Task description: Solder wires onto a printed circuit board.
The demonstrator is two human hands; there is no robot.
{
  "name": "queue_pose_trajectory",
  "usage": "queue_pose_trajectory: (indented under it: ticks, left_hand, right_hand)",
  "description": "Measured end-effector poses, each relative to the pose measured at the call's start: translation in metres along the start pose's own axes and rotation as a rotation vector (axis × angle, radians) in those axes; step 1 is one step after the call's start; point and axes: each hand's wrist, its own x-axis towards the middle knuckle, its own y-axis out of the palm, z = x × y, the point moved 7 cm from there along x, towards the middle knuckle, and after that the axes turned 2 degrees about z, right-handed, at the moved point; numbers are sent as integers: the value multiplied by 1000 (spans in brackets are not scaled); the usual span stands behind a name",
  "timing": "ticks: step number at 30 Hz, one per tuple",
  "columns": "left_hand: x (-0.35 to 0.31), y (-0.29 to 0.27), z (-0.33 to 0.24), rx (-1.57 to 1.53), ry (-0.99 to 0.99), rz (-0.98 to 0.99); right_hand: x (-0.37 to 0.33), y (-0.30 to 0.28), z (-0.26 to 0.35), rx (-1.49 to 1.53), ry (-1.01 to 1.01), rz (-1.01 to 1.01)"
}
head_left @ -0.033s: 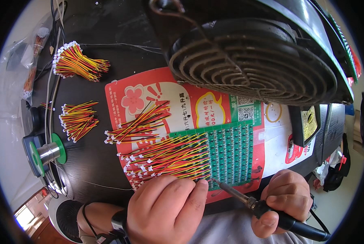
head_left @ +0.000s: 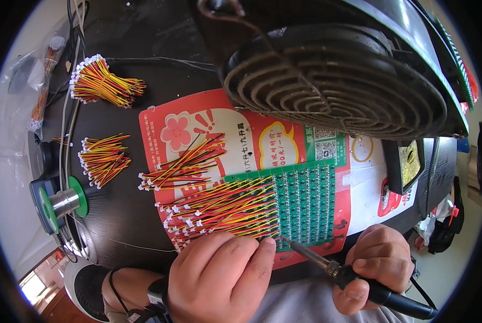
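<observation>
Soldering iron [head_left: 332, 267] gripped in the closed right hand [head_left: 380, 264]; its tip is held at the green circuit board's [head_left: 308, 210] lower part, near the left hand [head_left: 219, 277]. Left fingers are curled; whether anything is pinched cannot be told. Board, partly covered by wires [head_left: 224, 207], is laid on a red sheet [head_left: 157, 129].

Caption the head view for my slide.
Right hand holds a soldering iron, tip at the green board; left hand beside wires.
</observation>
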Motion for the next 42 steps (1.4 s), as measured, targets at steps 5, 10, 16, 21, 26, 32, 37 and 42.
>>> queue_pose_trajectory:
  ticks: [5,10,16,21,26,32,37,42]
  left_hand:
    - [1,-1,-1,-3,-1,-6]
    - [-1,1,0,9,4,-12]
    - [-2,1,-1,6,16,3]
    - [-1,1,-1,-3,14,10]
    - [-1,2,-1,3,19,3]
    - [-1,2,-1,0,21,25]
    - [-4,2,1,10,22,24]
    - [4,1,-4,7,44,11]
  right_hand:
    - [0,-1,1,-4,5,-30]
    - [0,0,0,-22,35,-21]
    - [0,0,1,-23,36,3]
    - [1,0,0,-16,19,-2]
    - [0,1,1,-18,12,9]
    - [-1,0,0,-6,23,-24]
    - [-1,6,0,-8,3,23]
    - [-2,-6,2,-26,34,-77]
